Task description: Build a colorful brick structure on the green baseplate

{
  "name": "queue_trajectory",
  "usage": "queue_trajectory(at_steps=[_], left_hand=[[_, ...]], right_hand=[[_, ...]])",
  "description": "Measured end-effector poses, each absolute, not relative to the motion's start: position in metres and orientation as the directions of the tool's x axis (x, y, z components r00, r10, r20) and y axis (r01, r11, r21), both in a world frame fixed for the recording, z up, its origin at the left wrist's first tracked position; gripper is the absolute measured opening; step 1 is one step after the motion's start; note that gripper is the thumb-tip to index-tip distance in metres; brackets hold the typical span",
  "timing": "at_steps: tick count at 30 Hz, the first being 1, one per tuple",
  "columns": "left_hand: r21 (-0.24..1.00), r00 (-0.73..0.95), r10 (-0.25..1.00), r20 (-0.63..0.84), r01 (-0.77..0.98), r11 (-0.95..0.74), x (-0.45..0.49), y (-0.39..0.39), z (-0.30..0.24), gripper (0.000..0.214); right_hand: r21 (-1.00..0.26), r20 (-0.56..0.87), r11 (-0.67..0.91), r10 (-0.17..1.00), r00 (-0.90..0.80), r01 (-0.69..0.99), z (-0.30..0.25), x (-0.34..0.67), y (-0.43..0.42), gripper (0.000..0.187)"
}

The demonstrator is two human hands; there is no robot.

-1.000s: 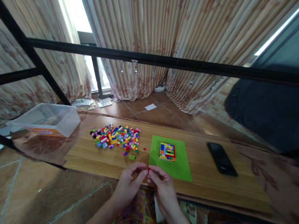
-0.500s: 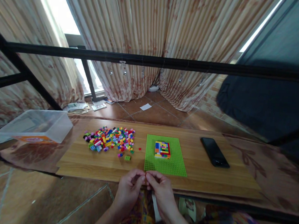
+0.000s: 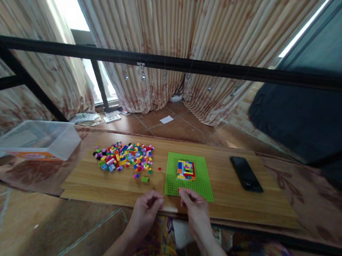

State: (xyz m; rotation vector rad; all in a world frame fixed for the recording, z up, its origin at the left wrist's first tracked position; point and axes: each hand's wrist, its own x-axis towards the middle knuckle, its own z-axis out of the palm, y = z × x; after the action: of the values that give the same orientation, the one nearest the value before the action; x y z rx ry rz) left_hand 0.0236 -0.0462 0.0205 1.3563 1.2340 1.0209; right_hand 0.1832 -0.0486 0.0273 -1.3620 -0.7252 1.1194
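A green baseplate point(image 3: 201, 187) lies on the wooden board point(image 3: 103, 185) and carries a small block of many-coloured bricks point(image 3: 186, 170). To its left spreads a pile of loose coloured bricks point(image 3: 124, 160). My right hand point(image 3: 195, 210) pinches a small red brick point(image 3: 179, 190) at the baseplate's near edge. My left hand point(image 3: 145, 213) is curled at the board's front edge, a little left of the right hand; I cannot make out anything in its fingers.
A black phone point(image 3: 246, 173) lies on the board to the right of the baseplate. A clear plastic box point(image 3: 35, 139) stands at the far left. A black metal frame bar point(image 3: 175, 64) crosses above. Curtains hang behind, over a tiled floor.
My two hands, joined around the red brick before, have parted. The right hand has moved right and forward to the baseplate's near edge with the red brick.
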Motion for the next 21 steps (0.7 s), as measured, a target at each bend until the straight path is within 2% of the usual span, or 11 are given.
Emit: queue_trajectory(at_steps=[3,6,13,21], left_hand=[[0.962,0.096,0.995,0.038,0.264,-0.062,0.01,-0.039,0.014,0.018],[0.933,0.067,0.995,0.068,0.35,-0.087,-0.002,-0.031,0.01,0.018],[0.927,0.095,0.994,0.051,0.366,-0.082,-0.009,-0.028,0.01,0.02],[0.915,0.127,0.99,0.055,0.39,-0.101,-0.007,-0.026,0.013,0.019]], right_hand=[[-0.992,0.088,0.047,0.918,0.388,0.116,0.03,0.202,-0.029,0.019],[-0.933,0.244,0.118,0.902,0.356,0.34,0.029,0.215,-0.014,0.016],[-0.787,0.371,0.148,0.89,0.267,0.598,0.01,0.226,-0.015,0.018],[-0.73,0.403,0.142,0.88,0.253,0.668,0.001,0.238,-0.011,0.021]])
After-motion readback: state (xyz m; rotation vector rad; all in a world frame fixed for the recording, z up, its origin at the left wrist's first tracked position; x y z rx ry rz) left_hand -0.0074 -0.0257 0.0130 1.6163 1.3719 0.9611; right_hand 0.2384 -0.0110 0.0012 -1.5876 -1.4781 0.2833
